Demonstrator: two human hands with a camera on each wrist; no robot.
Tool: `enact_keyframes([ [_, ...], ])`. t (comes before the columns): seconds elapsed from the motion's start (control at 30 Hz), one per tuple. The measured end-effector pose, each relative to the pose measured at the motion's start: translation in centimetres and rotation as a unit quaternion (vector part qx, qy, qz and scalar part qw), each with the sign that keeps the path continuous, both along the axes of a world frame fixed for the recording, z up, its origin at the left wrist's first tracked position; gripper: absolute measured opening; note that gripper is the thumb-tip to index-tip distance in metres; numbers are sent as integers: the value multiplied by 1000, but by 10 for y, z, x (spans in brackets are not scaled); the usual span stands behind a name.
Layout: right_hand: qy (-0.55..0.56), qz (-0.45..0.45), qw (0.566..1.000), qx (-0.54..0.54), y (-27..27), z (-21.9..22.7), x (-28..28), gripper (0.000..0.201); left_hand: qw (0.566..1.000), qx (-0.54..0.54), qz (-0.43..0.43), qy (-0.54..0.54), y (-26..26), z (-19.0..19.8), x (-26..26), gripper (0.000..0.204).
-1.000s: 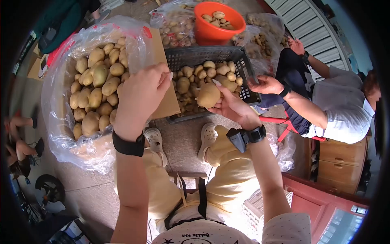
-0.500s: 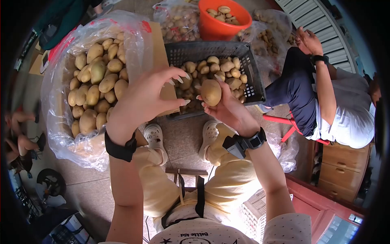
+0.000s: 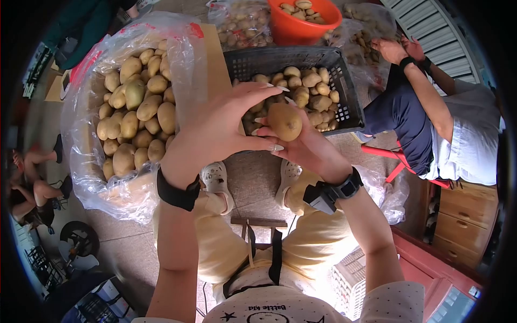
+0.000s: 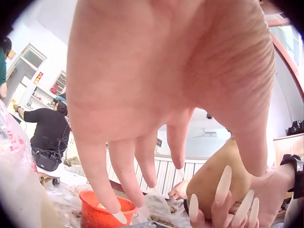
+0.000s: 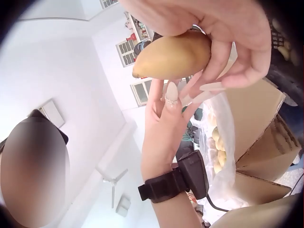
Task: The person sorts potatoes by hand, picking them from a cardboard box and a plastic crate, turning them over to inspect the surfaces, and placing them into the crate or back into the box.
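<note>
My right hand [image 3: 318, 153] holds a large tan potato [image 3: 285, 122] over the near side of a black plastic crate [image 3: 253, 62]. In the right wrist view its fingers curl around one end of the potato [image 5: 173, 56]. My left hand [image 3: 215, 129] arches beside it, palm facing the potato and thumb apart from the fingers, its long-nailed fingertips close to the potato's left side. Nothing is in the left palm [image 4: 161, 71] in the left wrist view. Smaller potatoes [image 3: 309, 91] fill part of the crate.
At left stands a cardboard box [image 3: 216, 59] lined with clear plastic [image 3: 81, 145], full of large potatoes [image 3: 134, 124]. Behind the crate are an orange bucket [image 3: 301, 29] of potatoes and bagged potatoes [image 3: 239, 29]. Another person [image 3: 431, 107] sits at right on a red stool [image 3: 396, 161].
My left hand has opened from bunched fingertips and moved right, up to the potato. My right hand has turned the potato. The other person's hands have moved away from the crate and come together.
</note>
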State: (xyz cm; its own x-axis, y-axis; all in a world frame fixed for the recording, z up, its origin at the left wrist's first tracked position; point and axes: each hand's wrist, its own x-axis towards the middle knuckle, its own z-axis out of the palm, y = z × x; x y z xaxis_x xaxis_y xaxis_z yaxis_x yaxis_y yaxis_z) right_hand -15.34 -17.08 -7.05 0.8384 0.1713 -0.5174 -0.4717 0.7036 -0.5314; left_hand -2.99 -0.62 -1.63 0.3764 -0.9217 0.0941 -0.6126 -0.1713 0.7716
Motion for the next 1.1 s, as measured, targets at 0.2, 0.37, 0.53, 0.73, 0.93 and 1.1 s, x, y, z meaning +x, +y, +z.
enact_keyframes([
  [0.2, -9, -3, 1000, -10, 13, 5, 0, 58, 997, 16, -17, 69, -5, 0, -4, 68],
  [0.37, -36, 44, 998, -15, 13, 5, -1, 57, 995, 48, -41, 82, -5, -1, -5, 61],
  [0.53, -34, 47, 998, -32, 13, 13, -2, 56, 993, 27, -51, 107, -6, -7, -7, 54],
  [0.73, -109, 76, 990, 35, 7, -14, -3, 46, 987, 97, -7, 130, -11, 4, -5, 52],
  [0.93, -94, 49, 994, -35, 11, 2, -3, 41, 994, 71, 69, 43, -10, 5, -5, 49],
  [1.1, -23, -36, 971, -236, 11, 13, 0, 44, 988, 7, 152, 26, -9, 6, -7, 48],
])
